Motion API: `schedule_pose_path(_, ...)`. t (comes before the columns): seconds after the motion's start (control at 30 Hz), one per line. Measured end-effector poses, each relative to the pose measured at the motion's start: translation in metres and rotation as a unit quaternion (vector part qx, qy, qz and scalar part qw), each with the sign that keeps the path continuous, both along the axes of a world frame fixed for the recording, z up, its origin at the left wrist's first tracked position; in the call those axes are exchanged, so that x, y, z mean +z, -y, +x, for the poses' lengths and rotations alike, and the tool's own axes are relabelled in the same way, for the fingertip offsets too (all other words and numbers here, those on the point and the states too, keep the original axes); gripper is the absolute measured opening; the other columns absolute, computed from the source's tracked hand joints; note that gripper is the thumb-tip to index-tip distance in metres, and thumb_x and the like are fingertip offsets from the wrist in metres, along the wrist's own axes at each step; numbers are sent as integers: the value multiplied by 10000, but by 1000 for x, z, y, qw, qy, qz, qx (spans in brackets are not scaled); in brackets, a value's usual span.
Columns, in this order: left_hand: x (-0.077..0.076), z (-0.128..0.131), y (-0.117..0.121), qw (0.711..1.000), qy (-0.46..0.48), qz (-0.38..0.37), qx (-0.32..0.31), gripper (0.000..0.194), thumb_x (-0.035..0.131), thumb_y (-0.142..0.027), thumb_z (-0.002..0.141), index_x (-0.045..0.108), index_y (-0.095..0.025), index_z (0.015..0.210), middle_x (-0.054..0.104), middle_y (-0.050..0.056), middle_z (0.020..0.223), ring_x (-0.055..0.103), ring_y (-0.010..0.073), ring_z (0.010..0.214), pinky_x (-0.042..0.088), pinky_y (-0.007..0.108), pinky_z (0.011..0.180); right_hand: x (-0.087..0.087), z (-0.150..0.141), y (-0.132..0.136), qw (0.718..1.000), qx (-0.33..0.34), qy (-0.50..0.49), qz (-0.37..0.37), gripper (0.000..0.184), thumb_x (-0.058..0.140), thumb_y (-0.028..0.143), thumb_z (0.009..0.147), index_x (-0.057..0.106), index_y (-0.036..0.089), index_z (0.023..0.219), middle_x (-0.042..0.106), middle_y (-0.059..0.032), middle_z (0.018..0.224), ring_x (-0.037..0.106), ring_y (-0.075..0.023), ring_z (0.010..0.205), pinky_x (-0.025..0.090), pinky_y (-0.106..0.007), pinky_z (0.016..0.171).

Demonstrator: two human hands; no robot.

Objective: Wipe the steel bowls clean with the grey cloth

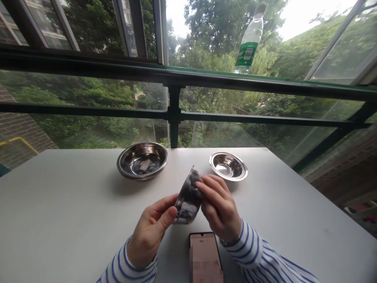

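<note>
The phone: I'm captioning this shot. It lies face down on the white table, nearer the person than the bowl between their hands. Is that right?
Not quite: in the head view the phone lies face up. It is on the white table, nearer the person than the bowl between their left hand and right hand.

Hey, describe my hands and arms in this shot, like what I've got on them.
Both your left hand and right hand are bare, without gloves. Your left sleeve and right sleeve are long and white with narrow blue stripes, reaching about to the wrists.
</note>
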State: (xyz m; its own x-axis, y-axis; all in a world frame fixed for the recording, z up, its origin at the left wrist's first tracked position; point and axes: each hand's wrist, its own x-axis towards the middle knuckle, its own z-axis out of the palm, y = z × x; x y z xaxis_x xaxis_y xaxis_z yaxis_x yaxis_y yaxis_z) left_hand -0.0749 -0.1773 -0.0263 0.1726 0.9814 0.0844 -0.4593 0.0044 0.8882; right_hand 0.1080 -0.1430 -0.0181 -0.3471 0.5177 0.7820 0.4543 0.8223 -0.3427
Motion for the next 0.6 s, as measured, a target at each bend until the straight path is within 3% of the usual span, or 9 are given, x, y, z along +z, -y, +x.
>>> schedule_pose_path(0.1, 1, 0, -1, 1000, 11, 1, -8, 265, 627, -250, 755, 684, -194, 1008, 710, 101, 949, 645, 245, 863, 481, 415, 827, 0, -2, 5, 995, 31, 62, 65, 443, 478, 131, 759, 505, 205, 1195, 504, -95, 1251, 422, -290, 1139, 419, -503, 892)
schedule_pose_path(0.3, 2, 4, -1, 1000, -12, 5, -13, 310, 616, -248, 764, 655, -170, 1061, 695, 117, 987, 621, 260, 932, 459, 426, 861, 0, -5, 1, 1000, -15, 21, 12, 464, 430, 92, 794, 455, 196, 1245, 504, -108, 1233, 432, -255, 1139, 428, -477, 904)
schedule_pose_path(0.47, 8, 7, 2, 1000, 0, -15, 20, 267, 631, -238, 736, 678, -181, 993, 694, 102, 998, 633, 248, 897, 484, 387, 818, -2, -8, 6, 995, 9, 76, 69, 448, 469, 131, 775, 482, 173, 1221, 492, -126, 1263, 420, -282, 1158, 429, -488, 899)
schedule_pose_path(0.6, 9, 5, 1, 1000, 14, -19, 5, 286, 640, -229, 707, 686, -209, 988, 695, 87, 1007, 630, 257, 915, 484, 398, 829, -2, -11, 9, 990, 11, 102, 94, 407, 483, 151, 769, 519, 153, 1174, 510, -127, 1254, 417, -285, 1159, 425, -480, 897)
